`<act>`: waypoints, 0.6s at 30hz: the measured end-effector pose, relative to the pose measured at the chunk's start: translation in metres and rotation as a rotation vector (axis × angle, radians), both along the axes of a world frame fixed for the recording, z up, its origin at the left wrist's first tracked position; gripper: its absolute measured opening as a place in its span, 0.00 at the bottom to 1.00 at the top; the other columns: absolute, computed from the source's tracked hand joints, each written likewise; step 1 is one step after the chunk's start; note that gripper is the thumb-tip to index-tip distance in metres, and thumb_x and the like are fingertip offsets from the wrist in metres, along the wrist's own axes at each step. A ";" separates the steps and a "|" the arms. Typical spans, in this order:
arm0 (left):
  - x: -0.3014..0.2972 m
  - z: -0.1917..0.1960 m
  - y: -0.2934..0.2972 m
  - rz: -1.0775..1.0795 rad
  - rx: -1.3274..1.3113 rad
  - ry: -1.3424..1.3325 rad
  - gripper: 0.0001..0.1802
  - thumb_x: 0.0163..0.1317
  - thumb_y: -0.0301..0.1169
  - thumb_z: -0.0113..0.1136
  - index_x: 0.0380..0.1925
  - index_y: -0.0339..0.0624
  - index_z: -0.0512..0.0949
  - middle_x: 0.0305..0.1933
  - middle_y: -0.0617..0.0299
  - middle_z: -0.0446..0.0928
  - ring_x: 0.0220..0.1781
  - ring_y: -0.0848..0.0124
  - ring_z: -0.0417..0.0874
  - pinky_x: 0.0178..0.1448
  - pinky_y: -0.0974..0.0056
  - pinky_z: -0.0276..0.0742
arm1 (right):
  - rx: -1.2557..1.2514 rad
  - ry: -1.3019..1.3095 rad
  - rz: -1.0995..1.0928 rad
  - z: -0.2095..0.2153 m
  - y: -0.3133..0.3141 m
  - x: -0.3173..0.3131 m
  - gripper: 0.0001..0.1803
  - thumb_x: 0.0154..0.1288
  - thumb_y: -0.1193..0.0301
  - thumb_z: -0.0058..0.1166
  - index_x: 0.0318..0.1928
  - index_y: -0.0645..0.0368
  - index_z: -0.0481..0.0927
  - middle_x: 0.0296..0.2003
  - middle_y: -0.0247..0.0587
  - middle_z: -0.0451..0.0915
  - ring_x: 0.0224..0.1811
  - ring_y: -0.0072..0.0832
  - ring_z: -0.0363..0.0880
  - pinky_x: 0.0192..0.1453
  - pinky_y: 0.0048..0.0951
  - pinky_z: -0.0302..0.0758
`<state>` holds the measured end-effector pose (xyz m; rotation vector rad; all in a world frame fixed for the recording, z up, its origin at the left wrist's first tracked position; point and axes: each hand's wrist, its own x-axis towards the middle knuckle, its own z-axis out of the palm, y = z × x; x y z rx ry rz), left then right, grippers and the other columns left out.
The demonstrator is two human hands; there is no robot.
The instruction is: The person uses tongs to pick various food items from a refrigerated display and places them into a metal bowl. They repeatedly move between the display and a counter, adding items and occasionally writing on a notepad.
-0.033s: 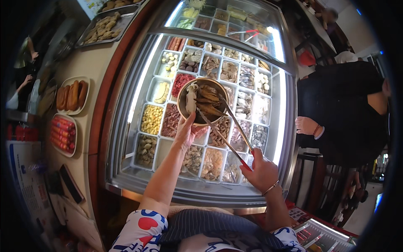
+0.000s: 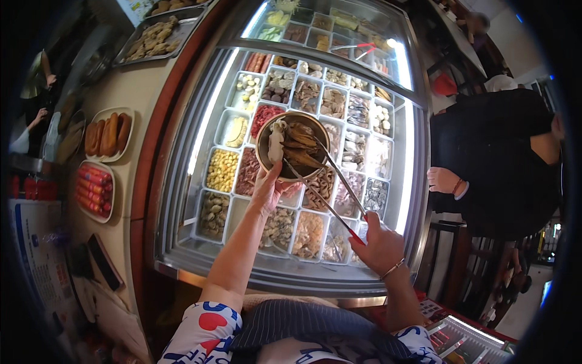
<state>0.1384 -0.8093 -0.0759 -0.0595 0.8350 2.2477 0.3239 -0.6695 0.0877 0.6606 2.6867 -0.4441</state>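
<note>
Currently, the left hand (image 2: 273, 188) supports a round bowl (image 2: 260, 145), its thumb at the near rim and its other fingers partly hidden beneath. Inside the bowl lie a pale squid-like piece (image 2: 276, 141) on the left and brown pieces (image 2: 303, 145) beside it. To the bowl's lower right, the right hand (image 2: 379, 247) curls its fingers around red-handled tongs (image 2: 344, 182); their tips stand apart at the brown pieces, and whether they pinch any cannot be told. Beneath the bowl is a food display case (image 2: 273, 281); sausages (image 2: 109, 136) lie well to the bowl's left. Compared with the preceding view, only the surroundings shift slightly; bowl, contents and tongs keep their arrangement, suggesting a steady hold.
</note>
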 end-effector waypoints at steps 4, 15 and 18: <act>0.005 0.028 -0.039 -0.042 -0.028 0.040 0.24 0.56 0.35 0.54 0.50 0.37 0.60 0.44 0.51 0.72 0.39 0.62 0.79 0.39 0.62 0.81 | 0.208 0.027 0.168 0.016 -0.012 -0.003 0.26 0.49 0.56 0.52 0.44 0.58 0.62 0.20 0.45 0.76 0.19 0.39 0.77 0.22 0.37 0.70; 0.027 0.036 -0.112 -0.134 -0.222 0.051 0.29 0.51 0.39 0.60 0.51 0.40 0.63 0.44 0.57 0.72 0.40 0.69 0.78 0.38 0.66 0.80 | -0.401 -0.181 -0.025 0.037 -0.019 0.005 0.21 0.52 0.57 0.50 0.38 0.59 0.63 0.21 0.47 0.74 0.20 0.34 0.75 0.23 0.31 0.71; 0.036 0.033 -0.115 -0.125 -0.210 0.026 0.30 0.51 0.39 0.60 0.52 0.40 0.62 0.44 0.56 0.72 0.40 0.68 0.78 0.38 0.65 0.80 | -0.715 -0.196 -0.242 0.036 -0.027 0.012 0.18 0.53 0.59 0.50 0.35 0.59 0.64 0.19 0.40 0.71 0.16 0.25 0.71 0.18 0.25 0.67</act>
